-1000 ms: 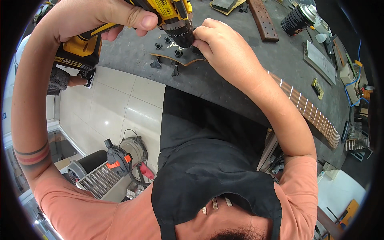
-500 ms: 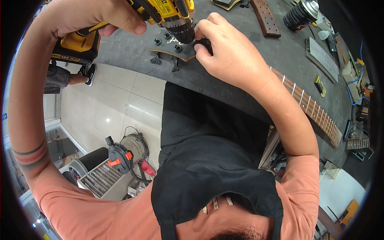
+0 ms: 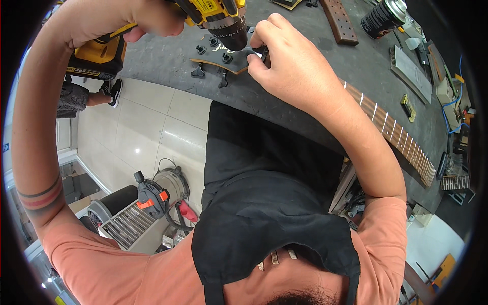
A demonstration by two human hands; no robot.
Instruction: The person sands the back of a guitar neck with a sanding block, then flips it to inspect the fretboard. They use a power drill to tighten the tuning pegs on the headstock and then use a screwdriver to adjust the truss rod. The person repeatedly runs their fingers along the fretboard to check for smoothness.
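My left hand (image 3: 147, 20) is closed on the handle of a yellow and black cordless drill (image 3: 213, 11). Its black chuck (image 3: 231, 35) hangs over the dark guitar headstock (image 3: 217, 60), which has several black tuners (image 3: 226, 59) and a pale logo. My right hand (image 3: 284, 61) curls at the headstock's right part, thumb and fingers around a small black piece, probably a tuner, partly hidden beside the chuck. The fretted neck (image 3: 386, 127) runs rightward along the workbench (image 3: 325, 71), partly under my right forearm.
A spray can (image 3: 381, 20), a drilled wooden block (image 3: 339, 20), a metal bar (image 3: 409, 73) and a small yellow object (image 3: 407, 108) lie on the bench. Another person's shoe (image 3: 116, 92) shows at left. A vacuum cleaner (image 3: 165, 195) stands on the tiled floor below.
The drill and my left hand have risen slightly in the picture. My right hand has shifted a little upward and right, with a black piece now showing between its fingers.
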